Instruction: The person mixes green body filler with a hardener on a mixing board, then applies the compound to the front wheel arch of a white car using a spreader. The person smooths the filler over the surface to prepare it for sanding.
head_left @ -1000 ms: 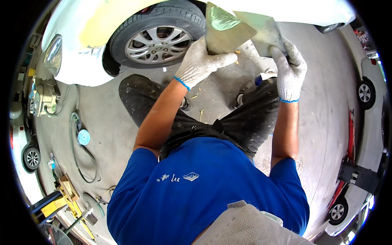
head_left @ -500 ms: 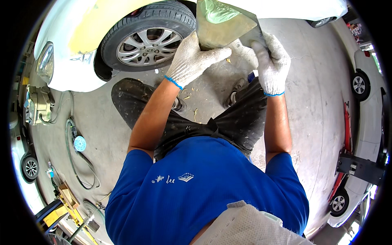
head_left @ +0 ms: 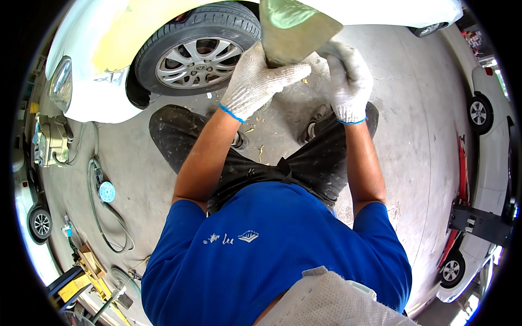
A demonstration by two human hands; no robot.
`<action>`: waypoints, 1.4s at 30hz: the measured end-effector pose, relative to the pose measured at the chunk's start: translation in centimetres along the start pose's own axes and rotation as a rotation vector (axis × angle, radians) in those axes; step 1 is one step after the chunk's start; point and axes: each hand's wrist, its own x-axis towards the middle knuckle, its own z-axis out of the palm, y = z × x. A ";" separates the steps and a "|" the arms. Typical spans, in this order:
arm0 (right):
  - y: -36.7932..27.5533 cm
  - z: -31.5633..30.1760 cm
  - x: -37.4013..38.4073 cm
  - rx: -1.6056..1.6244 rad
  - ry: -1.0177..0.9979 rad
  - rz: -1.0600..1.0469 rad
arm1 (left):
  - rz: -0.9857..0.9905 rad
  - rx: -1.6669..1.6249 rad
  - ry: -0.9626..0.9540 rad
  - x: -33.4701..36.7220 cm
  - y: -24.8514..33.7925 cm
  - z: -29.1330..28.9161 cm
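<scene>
My left hand (head_left: 263, 81), in a white knit glove with a blue cuff, grips the lower edge of a flat olive-grey mixing board (head_left: 296, 41). Pale green putty (head_left: 288, 13) is smeared on the board's far part, which the top of the picture cuts off. My right hand (head_left: 350, 84), gloved the same way, is closed around a grey putty spreader (head_left: 333, 50) just right of the board. Fingers and motion blur hide most of the spreader.
Ahead stands a white car (head_left: 89, 60) with a yellowish sanded patch and its front wheel (head_left: 198, 62) near my left hand. A sander (head_left: 106, 191) with a hose lies on the floor at left. Another white car (head_left: 489, 163) and a lift arm (head_left: 481, 224) are at right.
My right hand has shifted left and turned, bringing the spreader closer in against the board's lower right edge. My left hand and the board have barely moved.
</scene>
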 end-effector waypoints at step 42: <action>-0.1 -0.5 -1.5 0.368 0.098 0.340 | -0.074 -0.124 0.034 0.1 -0.2 0.6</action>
